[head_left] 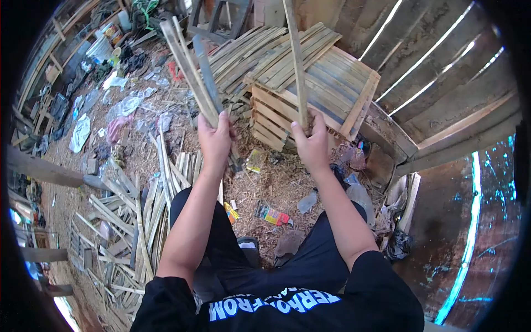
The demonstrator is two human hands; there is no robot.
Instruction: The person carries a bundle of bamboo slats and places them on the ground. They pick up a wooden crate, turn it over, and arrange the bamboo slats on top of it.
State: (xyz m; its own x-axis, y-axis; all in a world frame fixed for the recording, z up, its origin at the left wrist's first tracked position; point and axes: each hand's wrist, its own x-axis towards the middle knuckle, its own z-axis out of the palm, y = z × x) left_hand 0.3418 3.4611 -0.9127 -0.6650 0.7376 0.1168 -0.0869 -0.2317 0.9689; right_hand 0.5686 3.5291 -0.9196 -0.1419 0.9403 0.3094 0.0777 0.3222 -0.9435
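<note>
My left hand (214,138) is closed around a few wooden slats (191,72), which rise tilted up and to the left; one of them looks grey. In my right hand (312,143), the thumb and fingers pinch a single long wooden strip (298,66) that stands nearly upright. Behind that strip is a slatted wooden crate (337,83), with loose slats (293,58) laid across its top. The lower ends of the slats in my left hand are partly hidden by the hand.
A heap of loose wooden sticks (124,221) lies on the left. Plastic scraps and cloths (124,108) litter the shavings-covered ground, with a white bucket (99,50) farther back. A plank wall (442,72) stands at the right. A colourful packet (272,214) lies between my legs.
</note>
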